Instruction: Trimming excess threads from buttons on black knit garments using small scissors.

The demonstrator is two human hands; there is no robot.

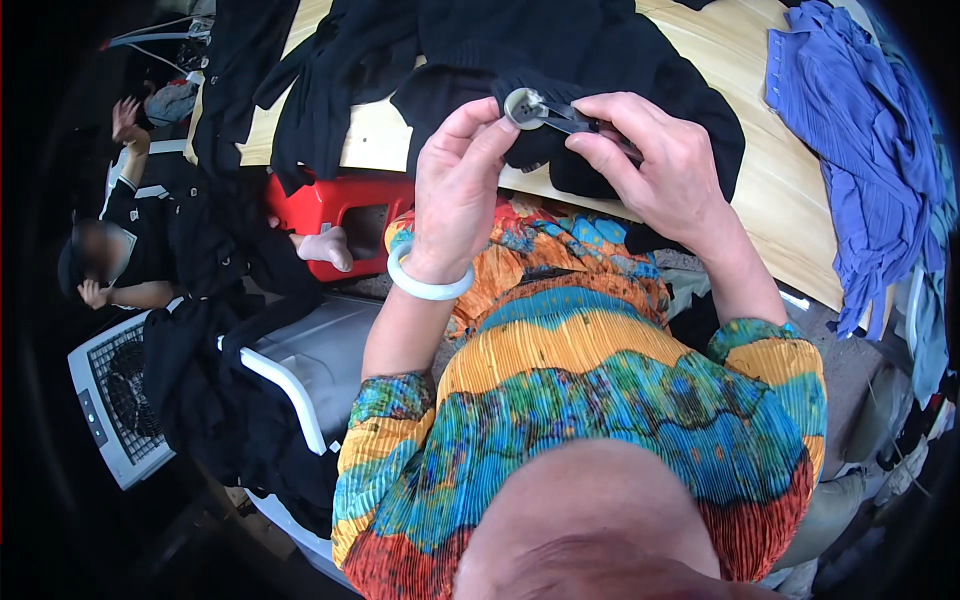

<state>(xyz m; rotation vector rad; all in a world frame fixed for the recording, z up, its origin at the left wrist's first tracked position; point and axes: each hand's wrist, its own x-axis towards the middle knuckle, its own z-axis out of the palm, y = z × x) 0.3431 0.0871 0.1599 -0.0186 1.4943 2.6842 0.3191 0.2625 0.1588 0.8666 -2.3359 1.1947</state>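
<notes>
Clothes in black hang over a white rack [285, 385] at far left, beside a fan [115, 400], with a red box [345, 215] just behind. Next comes the left hand [455, 190], a white bangle [428, 283] on its wrist, thumb and fingers pinched on a pale round button [523, 107] sewn to a black garment [560, 60] on the wooden table [790, 190]. Touching the button, dark snips [570, 120] sit closed in the right hand's [660, 160] grip, fingers curled round them. Blue cloth [850, 150] lies at far right.
</notes>
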